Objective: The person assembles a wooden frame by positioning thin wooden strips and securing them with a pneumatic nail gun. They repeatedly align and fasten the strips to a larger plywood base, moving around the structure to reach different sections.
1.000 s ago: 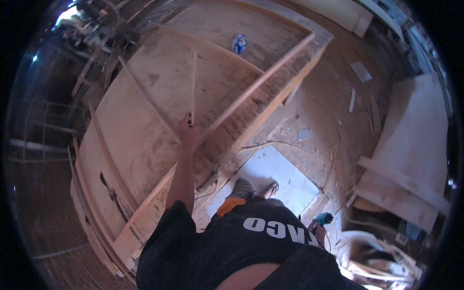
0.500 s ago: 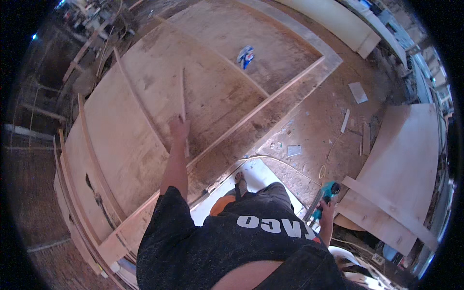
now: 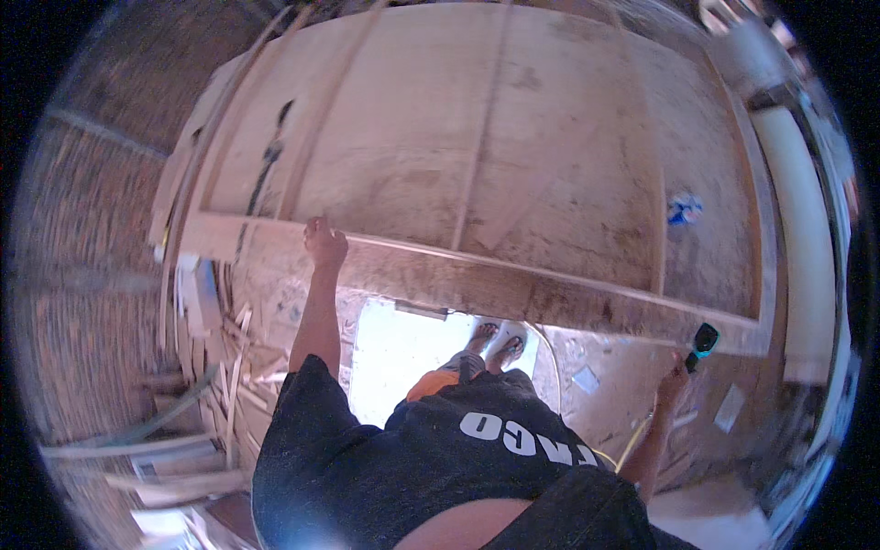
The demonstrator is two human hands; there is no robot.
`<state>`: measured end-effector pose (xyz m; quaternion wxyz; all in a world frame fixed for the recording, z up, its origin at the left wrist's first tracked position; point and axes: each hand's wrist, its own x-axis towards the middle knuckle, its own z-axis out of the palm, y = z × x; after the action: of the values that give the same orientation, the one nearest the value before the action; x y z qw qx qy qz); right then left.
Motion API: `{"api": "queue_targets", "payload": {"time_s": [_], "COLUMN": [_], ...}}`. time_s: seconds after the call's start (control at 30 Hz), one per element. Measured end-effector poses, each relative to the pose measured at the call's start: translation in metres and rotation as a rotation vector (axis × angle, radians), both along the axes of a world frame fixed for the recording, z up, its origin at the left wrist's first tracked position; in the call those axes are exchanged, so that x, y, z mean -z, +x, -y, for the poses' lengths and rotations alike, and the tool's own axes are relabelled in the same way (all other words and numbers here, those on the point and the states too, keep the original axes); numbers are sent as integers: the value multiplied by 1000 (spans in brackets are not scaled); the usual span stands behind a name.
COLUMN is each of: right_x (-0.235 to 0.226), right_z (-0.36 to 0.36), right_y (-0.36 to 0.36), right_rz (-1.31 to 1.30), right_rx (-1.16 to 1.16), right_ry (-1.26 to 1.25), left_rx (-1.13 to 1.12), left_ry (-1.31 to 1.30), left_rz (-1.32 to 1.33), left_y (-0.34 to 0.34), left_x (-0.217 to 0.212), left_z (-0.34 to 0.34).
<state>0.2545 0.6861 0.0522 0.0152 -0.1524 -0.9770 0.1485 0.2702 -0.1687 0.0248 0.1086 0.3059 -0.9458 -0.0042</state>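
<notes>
A large wooden panel frame (image 3: 412, 174) with several thin cross slats lies in front of me. My left hand (image 3: 324, 244) is at its near wooden rail (image 3: 403, 246), left of the middle, with the fingers curled over the edge. A loose slat (image 3: 518, 211) lies slanted on the panel, blurred. Off to the right, my right hand (image 3: 676, 371) is closed around the handle of a teal and black nail gun (image 3: 703, 341), held beside the frame's near right corner. Its lower part is hidden.
A blue and white packet (image 3: 684, 209) lies on the panel at the right. Wood offcuts (image 3: 229, 385) are heaped at the lower left. A yellow hose (image 3: 631, 445) runs near my right forearm. A long pale board (image 3: 802, 247) stands along the far right.
The view has swung left. My left hand has moved from the loose slat to the near rail. My right hand has brought the nail gun forward, up to the frame's right corner.
</notes>
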Motion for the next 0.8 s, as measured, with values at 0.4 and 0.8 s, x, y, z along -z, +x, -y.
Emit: {"api": "queue_targets", "payload": {"time_s": [0.4, 0.8], "right_x": [17, -17], "right_z": [38, 67], "right_y": [-150, -148], "right_rz": [-15, 144], "right_rx": [-214, -131], "right_ry": [509, 490], "left_rx": [-45, 97], "left_ry": [5, 143], "left_rz": [335, 557], "left_y": [23, 11], "left_x": [-33, -35], "left_z": [59, 110]}}
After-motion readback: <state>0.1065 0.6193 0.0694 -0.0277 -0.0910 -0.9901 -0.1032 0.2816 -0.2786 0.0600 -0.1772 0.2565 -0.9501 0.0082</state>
